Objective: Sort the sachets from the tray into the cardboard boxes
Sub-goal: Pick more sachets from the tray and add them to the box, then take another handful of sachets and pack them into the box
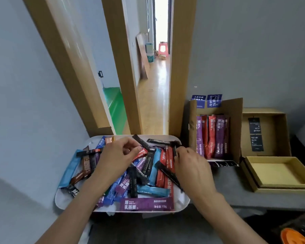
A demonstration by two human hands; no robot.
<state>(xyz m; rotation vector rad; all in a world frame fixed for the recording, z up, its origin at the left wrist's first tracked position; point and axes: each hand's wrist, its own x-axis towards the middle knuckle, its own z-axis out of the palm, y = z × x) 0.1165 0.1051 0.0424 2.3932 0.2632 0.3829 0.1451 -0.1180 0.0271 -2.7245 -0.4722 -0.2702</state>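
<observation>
Reaching into the white tray (pixel 182 199) with both hands, left hand (pixel 116 159) curling its fingers (pixel 130 147) narrowly around a red sachet (pixel 140 154), right hand (pixel 192 166) pinching its fingers (pixel 180 152) onto a black sachet (pixel 174 151) at the heap's far edge. Lying jumbled in the tray, the blue, red, purple, brown and black sachets (pixel 144 175); standing just right of it on the grey surface (pixel 227 194), a cardboard box (pixel 234 120) already holding upright purple and red sachets (pixel 212 136), with two shallower boxes (pixel 278 173) beyond.
</observation>
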